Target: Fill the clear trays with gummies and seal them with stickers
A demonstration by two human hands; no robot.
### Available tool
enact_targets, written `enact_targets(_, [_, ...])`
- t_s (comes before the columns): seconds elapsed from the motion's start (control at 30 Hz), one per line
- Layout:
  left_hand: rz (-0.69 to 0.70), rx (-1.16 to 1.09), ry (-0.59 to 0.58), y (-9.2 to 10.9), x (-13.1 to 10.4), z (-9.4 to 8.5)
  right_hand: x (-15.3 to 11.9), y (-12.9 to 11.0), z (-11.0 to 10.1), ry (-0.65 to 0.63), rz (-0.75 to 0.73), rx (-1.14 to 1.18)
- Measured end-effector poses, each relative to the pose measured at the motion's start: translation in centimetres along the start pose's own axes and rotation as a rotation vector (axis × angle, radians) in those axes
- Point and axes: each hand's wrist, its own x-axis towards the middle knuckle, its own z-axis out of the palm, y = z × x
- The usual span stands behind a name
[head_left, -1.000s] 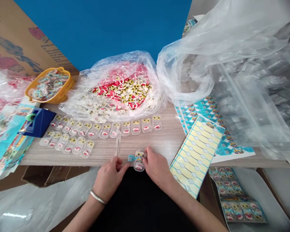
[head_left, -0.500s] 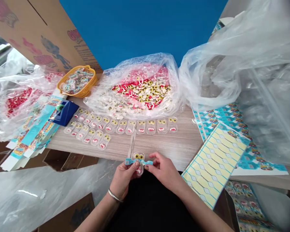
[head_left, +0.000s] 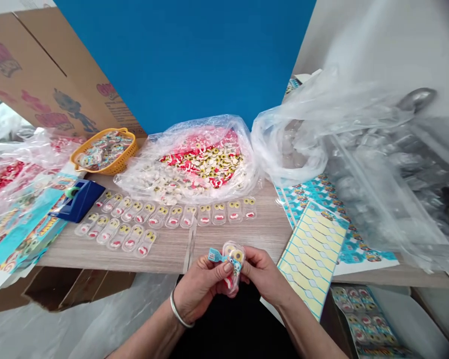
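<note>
Near the front edge of the table (head_left: 217, 234), my left hand (head_left: 196, 289) is clamped on the small clear pack (head_left: 234, 249), thumb over the blue label (head_left: 216, 256), probably so neither slips, while my right hand (head_left: 265, 276) angles inward at the opposite edge, though whether it pinches I cannot tell.

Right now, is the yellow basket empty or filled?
Filled: small packs with blue labels and pale bits heap up inside the yellow basket.
</note>
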Motion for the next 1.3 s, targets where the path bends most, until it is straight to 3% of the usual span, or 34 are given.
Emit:
enact_targets(0.2, [-0.038, -0.011, -0.009, 0.1, 0.5, 0.7, 0.5, 0.3, 0.1, 0.045, 0.098, 0.102])
enact_targets(0.37, [0.117, -0.026, 0.302, -0.3, 2.5, 1.0, 0.5, -0.5, -0.5, 0.348, -0.025, -0.044])
enact_targets(0.43, [0.137, -0.004, 0.358, -0.5, 3.2, 1.4, 0.2, -0.8, -0.6, 0.403, -0.100, -0.070])
enact_targets(0.6, [0.140, 0.157, 0.329, -0.6, 3.8, 2.1, -0.4, -1.2, -0.6, 0.422, -0.171, -0.115])
enact_targets(0.73, [0.288, 0.246, 0.331, -0.2, 3.7, 1.8, -0.5, -1.4, -0.7, 0.459, -0.159, -0.119])
enact_targets(0.83, [0.324, 0.260, 0.331, 0.2, 3.6, 1.6, -0.6, -1.4, -0.7, 0.506, -0.162, -0.089])
enact_targets(0.97, [0.274, 0.174, 0.306, 0.8, 3.4, 1.7, -0.7, -1.1, -0.4, 0.541, -0.194, 0.007])
enact_targets(1.1, [0.213, 0.051, 0.250, 1.0, 3.5, 2.0, -0.7, -1.0, -0.1, 0.493, -0.196, 0.156])
enact_targets(1.3, [0.014, -0.183, 0.064, 0.1, 4.2, 2.2, -0.8, -0.4, 0.4, 0.479, -0.221, 0.220])
